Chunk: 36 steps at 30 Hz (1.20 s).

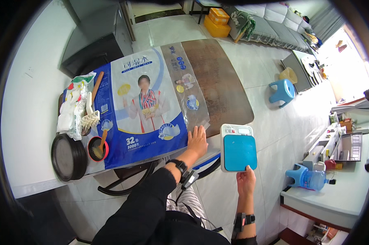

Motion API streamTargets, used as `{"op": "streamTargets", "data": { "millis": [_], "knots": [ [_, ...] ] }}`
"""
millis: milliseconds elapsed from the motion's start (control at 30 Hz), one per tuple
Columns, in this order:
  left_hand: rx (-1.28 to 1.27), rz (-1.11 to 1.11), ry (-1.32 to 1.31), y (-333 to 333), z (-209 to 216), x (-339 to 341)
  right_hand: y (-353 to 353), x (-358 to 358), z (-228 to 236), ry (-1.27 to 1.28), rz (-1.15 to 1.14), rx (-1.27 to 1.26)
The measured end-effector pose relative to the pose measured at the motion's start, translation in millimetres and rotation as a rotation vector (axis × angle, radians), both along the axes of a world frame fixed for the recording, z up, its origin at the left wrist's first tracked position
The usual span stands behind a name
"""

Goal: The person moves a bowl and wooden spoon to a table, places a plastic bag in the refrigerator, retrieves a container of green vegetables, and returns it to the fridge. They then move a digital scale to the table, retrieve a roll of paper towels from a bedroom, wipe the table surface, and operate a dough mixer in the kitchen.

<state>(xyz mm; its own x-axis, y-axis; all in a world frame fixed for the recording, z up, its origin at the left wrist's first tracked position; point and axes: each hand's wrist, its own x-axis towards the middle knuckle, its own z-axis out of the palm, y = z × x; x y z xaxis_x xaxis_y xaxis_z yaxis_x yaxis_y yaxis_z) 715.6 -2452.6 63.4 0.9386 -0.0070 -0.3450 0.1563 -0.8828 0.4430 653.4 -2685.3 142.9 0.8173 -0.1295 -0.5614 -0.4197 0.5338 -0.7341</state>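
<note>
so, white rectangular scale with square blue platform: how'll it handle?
Likely stiff: the white scale looks unbent, held by one edge. Probably light: the right hand holds it alone. Might tip: most of it extends past the grip.

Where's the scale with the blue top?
The scale is right of centre in the head view, held at its near edge by the right hand, close to a corner of the brown table.

room over brown tabletop point(223, 81), scale point(240, 153) blocking near right corner
</note>
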Motion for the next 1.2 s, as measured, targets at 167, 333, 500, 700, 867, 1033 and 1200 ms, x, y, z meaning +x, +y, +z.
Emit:
{"op": "streamTargets", "data": {
  "millis": [167, 333, 500, 700, 867, 1033, 1200],
  "knots": [
    [-0.323, 0.36, -0.4, 37.0, 27.7, -3.4, 9.8, 95.8, -39.5, -0.005, 0.095, 0.038],
    [-0.078, 0.581, -0.688, 128.4, 84.0, -52.2, 31.6, 173.2, -77.0, 0.002, 0.183, 0.172],
    [-0.007, 0.877, -0.764, 194.5, 129.1, -106.4, 51.5, 210.8, -90.8, 0.025, 0.285, 0.233],
    [-0.179, 1.205, -0.907, 218.0, 133.5, -154.6, 59.2, 232.4, -110.2, 0.033, 0.288, 0.099],
    [-0.263, 1.084, -0.902, 204.4, 142.7, -165.6, 51.2, 243.5, -117.2, -0.154, 0.554, -0.267],
    [-0.374, 0.843, -0.855, 183.1, 143.8, -151.2, 131.2, 211.8, -44.9, -0.241, 0.522, -1.198],
    [-0.476, 0.761, -0.759, 178.2, 148.7, -143.0, 273.9, 51.0, 37.0, -1.344, 1.43, -1.078]
  ]
}}
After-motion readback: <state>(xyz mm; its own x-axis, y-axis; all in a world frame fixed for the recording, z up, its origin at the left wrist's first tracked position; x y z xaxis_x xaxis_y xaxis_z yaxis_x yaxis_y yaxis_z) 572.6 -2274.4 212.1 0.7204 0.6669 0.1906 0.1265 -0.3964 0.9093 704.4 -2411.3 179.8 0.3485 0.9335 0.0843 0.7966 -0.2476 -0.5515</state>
